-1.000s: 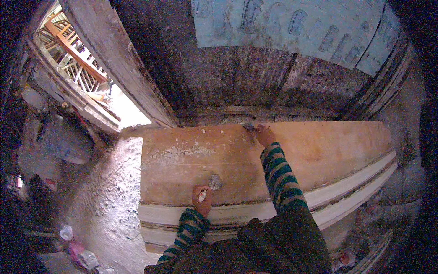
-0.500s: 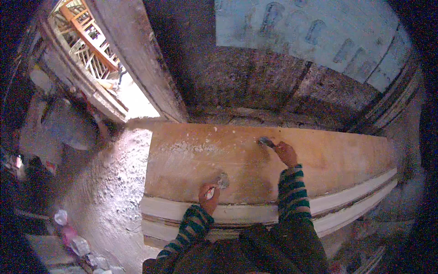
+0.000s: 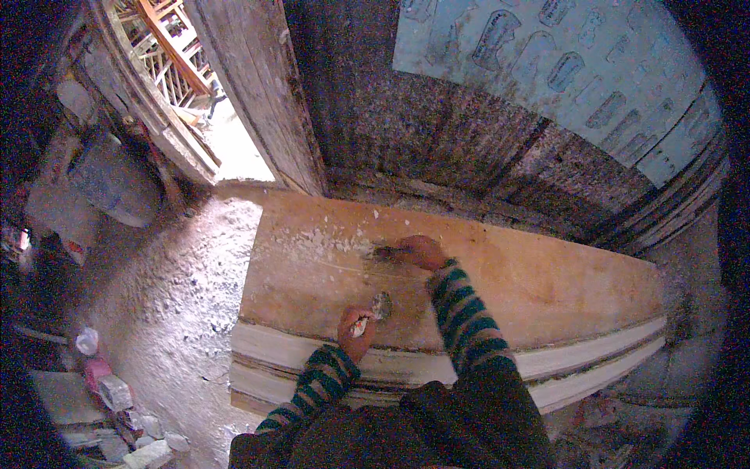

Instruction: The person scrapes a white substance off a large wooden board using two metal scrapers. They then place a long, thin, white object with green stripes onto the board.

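A broad tan wooden board (image 3: 539,285) lies before me, with whitish flakes and smears on its left part. My right hand (image 3: 424,252) is closed round a dark putty knife (image 3: 384,253), whose blade is at the board's surface beside the white flecks. Nearer to me, my left hand (image 3: 355,334) is closed on a second putty knife (image 3: 381,304) with a greyish, smeared blade and a pale handle. That blade is over the board near its front; whether it touches the wood I cannot tell. Both forearms wear striped green sleeves.
Pale rails (image 3: 297,344) run along the board's near side. A dark wall with a blue-grey panel (image 3: 570,70) rises behind. At the left are a bright doorway (image 3: 238,152), a rough floor (image 3: 172,289) and a heap of pale lumps and wrappers (image 3: 117,395).
My right hand has swept left along the board with its putty knife, toward the white flecks. My left hand has hardly moved. The view has turned slightly.
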The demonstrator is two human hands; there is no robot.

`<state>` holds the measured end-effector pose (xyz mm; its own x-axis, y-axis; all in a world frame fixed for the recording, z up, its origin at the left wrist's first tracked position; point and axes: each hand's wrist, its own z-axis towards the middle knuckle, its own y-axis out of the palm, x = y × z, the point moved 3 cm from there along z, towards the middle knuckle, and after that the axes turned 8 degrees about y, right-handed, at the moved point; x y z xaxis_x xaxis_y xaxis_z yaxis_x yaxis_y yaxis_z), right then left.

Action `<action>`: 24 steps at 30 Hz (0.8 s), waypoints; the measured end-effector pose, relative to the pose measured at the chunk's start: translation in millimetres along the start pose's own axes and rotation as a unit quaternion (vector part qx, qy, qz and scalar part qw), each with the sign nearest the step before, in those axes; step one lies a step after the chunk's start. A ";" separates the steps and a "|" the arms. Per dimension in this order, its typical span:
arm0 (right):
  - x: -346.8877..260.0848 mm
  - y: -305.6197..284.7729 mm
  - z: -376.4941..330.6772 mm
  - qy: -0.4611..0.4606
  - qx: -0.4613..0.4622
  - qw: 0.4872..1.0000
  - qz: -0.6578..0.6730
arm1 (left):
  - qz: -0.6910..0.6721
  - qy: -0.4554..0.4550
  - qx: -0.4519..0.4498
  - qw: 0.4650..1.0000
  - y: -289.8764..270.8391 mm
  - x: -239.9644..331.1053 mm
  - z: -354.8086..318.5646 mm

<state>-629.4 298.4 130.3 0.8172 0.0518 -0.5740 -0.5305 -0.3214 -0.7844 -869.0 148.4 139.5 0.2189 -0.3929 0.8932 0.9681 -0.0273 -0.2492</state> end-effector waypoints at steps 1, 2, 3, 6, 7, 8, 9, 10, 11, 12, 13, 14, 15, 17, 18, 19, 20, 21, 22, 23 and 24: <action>-48.1 4.6 9.2 -0.050 0.010 0.998 0.037 | -0.024 -0.024 0.008 0.999 0.9 -5.5 -3.8; -53.4 23.9 21.4 -0.064 0.039 0.997 -0.010 | -0.056 -0.043 0.006 0.998 7.2 -7.2 -5.5; -54.0 40.4 31.8 -0.081 0.063 0.993 -0.056 | -0.083 -0.064 0.007 0.994 8.3 -8.7 -6.4; -101.6 12.5 17.3 -0.037 0.069 0.992 -0.103 | -0.007 -0.081 -0.015 0.997 -5.7 -10.5 -4.7; -95.0 -6.7 2.2 -0.038 0.096 0.991 -0.084 | -0.056 -0.108 -0.010 0.993 -1.9 -18.2 -0.9; -84.2 -24.2 -15.4 -0.049 0.115 0.990 -0.064 | -0.101 -0.139 0.005 0.985 0.7 -30.7 0.5; -71.2 -41.9 -37.2 0.021 0.109 0.990 -0.088 | -0.149 -0.171 0.011 0.974 7.7 -38.5 3.7; -51.5 -57.3 -63.1 0.094 0.103 0.984 -0.112 | -0.168 -0.198 -0.023 0.965 17.4 -35.9 12.1; -14.3 -63.3 -96.7 0.097 0.169 0.979 0.066 | -0.189 -0.223 -0.058 0.954 30.0 -28.8 26.7; 8.8 -70.2 -126.1 0.136 0.197 0.971 0.016 | -0.207 -0.248 -0.091 0.942 44.4 -24.4 40.3; 27.8 -73.7 -151.9 0.170 0.221 0.960 -0.031 | -0.292 -0.294 -0.092 0.905 66.7 -22.2 47.5; 56.4 -68.8 -179.9 0.218 0.247 0.944 0.020 | -0.314 -0.300 -0.108 0.894 100.4 -24.3 55.2; 84.5 -58.1 -209.5 0.267 0.275 0.921 0.069 | -0.337 -0.306 -0.128 0.881 136.5 -24.7 62.2; 107.7 -42.2 -249.3 0.268 0.342 0.887 0.160 | -0.314 -0.217 -0.119 0.917 211.0 -48.3 70.2; 107.9 -36.0 -259.6 0.299 0.334 0.872 0.199 | -0.332 -0.160 -0.087 0.926 241.9 -56.8 73.7; 107.2 -31.4 -275.5 0.335 0.327 0.851 0.238 | -0.344 -0.171 -0.061 0.921 266.3 -59.3 73.4; 107.6 -30.0 -285.1 0.371 0.320 0.827 0.276 | -0.355 -0.181 -0.037 0.916 286.1 -59.4 75.6; 101.9 -33.5 -284.8 0.355 0.326 0.829 0.284 | -0.367 -0.190 -0.007 0.910 295.8 -67.5 79.0; 92.3 -32.8 -280.9 0.339 0.323 0.833 0.295 | -0.315 -0.191 -0.034 0.929 291.9 -94.9 84.1; 85.5 -31.2 -278.2 0.322 0.328 0.832 0.312 | -0.261 -0.187 -0.070 0.945 278.0 -124.2 100.1; 78.9 -34.2 -270.5 0.296 0.335 0.851 0.275 | -0.205 -0.182 -0.099 0.957 257.2 -152.5 114.8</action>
<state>-485.9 57.7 175.4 0.2682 -0.4817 -0.8343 -0.7163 0.4794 -0.5070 -639.4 306.9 -17.8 -0.1108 0.0338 0.9933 0.9475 -0.2982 0.1158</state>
